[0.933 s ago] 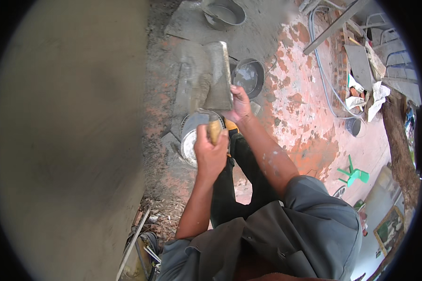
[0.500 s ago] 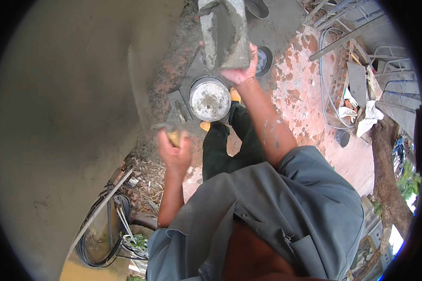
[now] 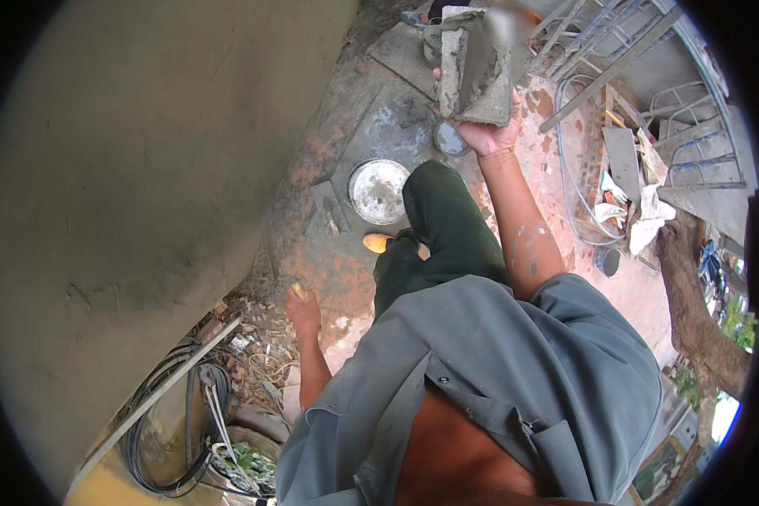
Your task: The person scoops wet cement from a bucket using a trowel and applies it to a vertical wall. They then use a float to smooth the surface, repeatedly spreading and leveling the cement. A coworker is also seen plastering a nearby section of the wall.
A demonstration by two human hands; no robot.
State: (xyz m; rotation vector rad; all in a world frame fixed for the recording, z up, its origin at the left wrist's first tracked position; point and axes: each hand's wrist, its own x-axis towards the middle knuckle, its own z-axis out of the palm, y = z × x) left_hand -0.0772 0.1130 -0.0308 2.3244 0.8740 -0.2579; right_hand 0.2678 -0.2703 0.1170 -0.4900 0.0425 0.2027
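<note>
My right hand (image 3: pixel 492 133) is raised at the far middle, its fingers closed under a cement-crusted rectangular mortar hawk (image 3: pixel 489 97). Wet grey mortar lies in a thick strip on the hawk. Low on the left, close to the plastered wall (image 3: pixel 143 185), my left hand (image 3: pixel 304 312) is wrapped round a trowel (image 3: pixel 298 290). Only the trowel's yellowish handle end shows clearly; its blade cannot be made out. Between the hands, a round white bucket (image 3: pixel 378 192) stained with cement stands on the ground by my feet.
Beside the bucket lies a flat grey float (image 3: pixel 329 209); a round basin (image 3: pixel 452 140) sits beyond my knee. Metal frames (image 3: pixel 700 160), a looped hose (image 3: pixel 565 169) and a tree trunk (image 3: pixel 691 295) line the right. Coiled cables (image 3: pixel 164 430) and rubble (image 3: pixel 253 337) are at lower left.
My right hand has carried the hawk to the right. My left hand has dropped lower and nearer my body with the trowel. My legs have shifted as in a step.
</note>
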